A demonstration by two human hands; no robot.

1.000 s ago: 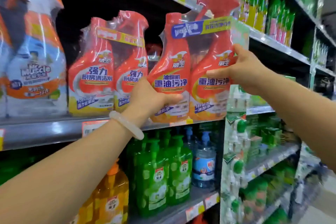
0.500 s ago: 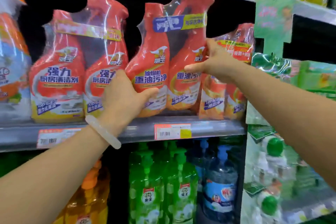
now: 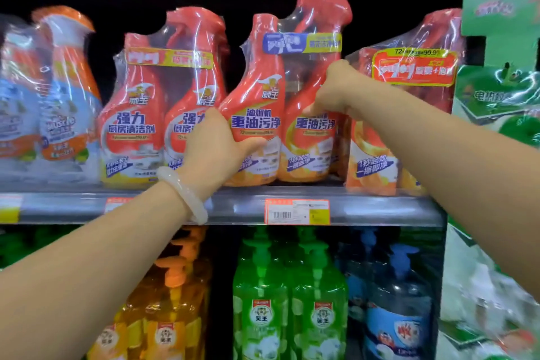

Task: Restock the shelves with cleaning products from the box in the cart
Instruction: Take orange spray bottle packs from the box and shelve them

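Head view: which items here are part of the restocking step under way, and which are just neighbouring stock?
In the job:
- blue-banded twin-pack, held at both sides
- left hand
- right hand
- shelf it sits on

Just neighbouring stock:
- yellow-banded twin-pack
- red-labelled twin-pack
- green pump bottles
- orange pump bottles

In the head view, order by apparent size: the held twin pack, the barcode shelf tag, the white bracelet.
1. held twin pack, between left hand and right hand
2. barcode shelf tag
3. white bracelet, though nearer the camera

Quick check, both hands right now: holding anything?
Left hand: grips the twin-pack of red spray bottles at its lower left.
Right hand: grips the same pack's right side.
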